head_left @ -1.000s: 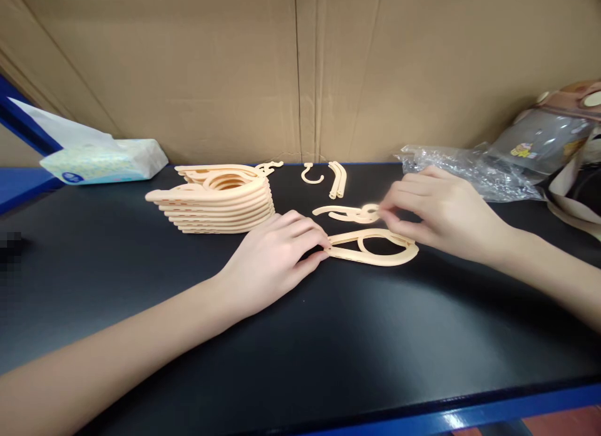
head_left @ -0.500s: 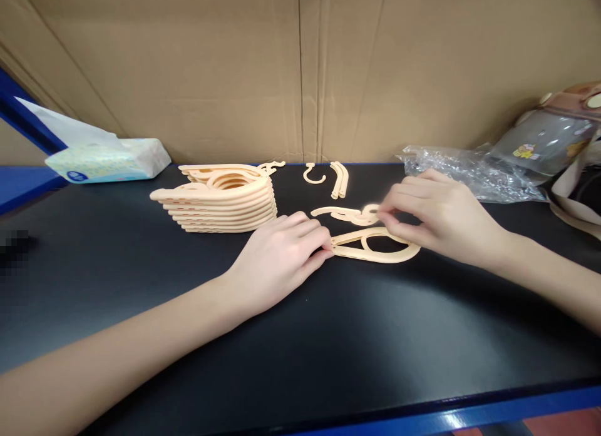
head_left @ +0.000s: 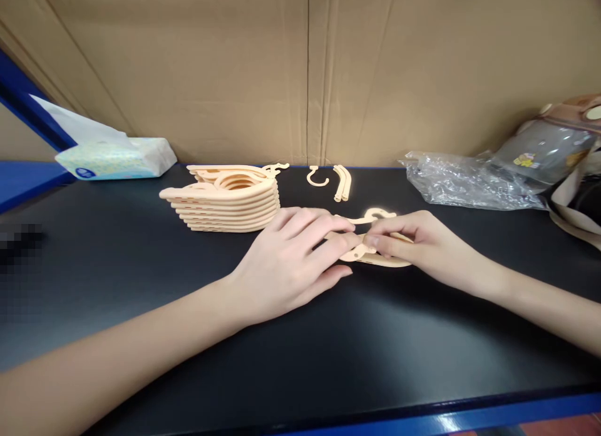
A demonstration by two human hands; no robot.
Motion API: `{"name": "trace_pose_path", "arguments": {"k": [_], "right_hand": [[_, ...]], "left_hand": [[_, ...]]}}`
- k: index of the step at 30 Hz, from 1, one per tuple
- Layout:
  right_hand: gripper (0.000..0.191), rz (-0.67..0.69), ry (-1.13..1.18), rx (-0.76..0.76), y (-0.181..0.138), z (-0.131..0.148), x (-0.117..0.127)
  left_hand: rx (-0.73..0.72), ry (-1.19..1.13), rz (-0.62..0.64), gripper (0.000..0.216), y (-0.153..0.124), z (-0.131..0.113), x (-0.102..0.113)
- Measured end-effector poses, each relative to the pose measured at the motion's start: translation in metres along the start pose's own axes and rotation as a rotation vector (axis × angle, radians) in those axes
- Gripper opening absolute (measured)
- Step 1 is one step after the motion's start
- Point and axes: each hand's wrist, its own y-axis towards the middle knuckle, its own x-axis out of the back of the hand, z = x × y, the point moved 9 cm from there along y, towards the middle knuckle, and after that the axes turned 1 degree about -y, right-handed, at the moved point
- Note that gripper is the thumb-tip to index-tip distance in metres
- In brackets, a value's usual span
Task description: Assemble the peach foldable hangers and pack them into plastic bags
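A folded cream plastic clothes hanger (head_left: 392,261) lies on the black table, partly covered by both hands. My right hand (head_left: 413,239) pinches a small cream hanger hook (head_left: 355,255) over the hanger's left end, with much of the hook hidden by fingers. My left hand (head_left: 300,261) has its fingers stretched out and apart, the fingertips touching around that same end. Just behind the hands lies another loose cream hook piece (head_left: 375,213), partly covered.
To the left stands a stack of cream hangers (head_left: 225,204). Behind are a single hook (head_left: 318,177) and curved strips (head_left: 342,183). A tissue pack (head_left: 117,157) sits at back left; crumpled clear plastic (head_left: 469,182) and a clear bottle (head_left: 539,145) are at right.
My right hand has brought a hook piece from behind toward me, onto the hanger's left end. My left hand has loosened its pinch on the hanger, spread its fingers and shifted right.
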Motion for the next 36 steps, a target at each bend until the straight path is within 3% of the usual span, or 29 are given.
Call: {"name": "trace_pose_path", "arguments": {"k": [4,8,13,17,25,31,36], "right_hand": [[0.037,0.076,0.071,0.02,-0.002,0.006,-0.009],[0.037,0.065,-0.033,0.074,-0.003,0.011,-0.007],[0.024,-0.082,-0.553,0.318,-0.008,0.024,-0.001],[0.024,-0.031,-0.848,0.469,-0.013,0.03,-0.016],[0.026,0.07,-0.886,0.667,-0.029,0.044,-0.035],[0.025,-0.077,-1.109,0.802,-0.039,0.055,-0.039],[0.024,-0.135,-1.128,0.81,-0.041,0.059,-0.037]], "left_hand": [[-0.016,-0.033,0.024,0.018,0.001,-0.001,-0.003],[-0.006,-0.057,0.063,0.024,0.0,0.0,-0.008],[0.128,-0.093,0.135,0.034,-0.005,0.012,-0.014],[0.207,-0.077,0.123,0.04,-0.009,0.02,-0.013],[0.357,-0.14,0.198,0.042,-0.012,0.035,-0.021],[0.464,-0.217,0.226,0.038,-0.015,0.043,-0.023],[0.552,-0.251,0.221,0.042,-0.019,0.05,-0.024]]}}
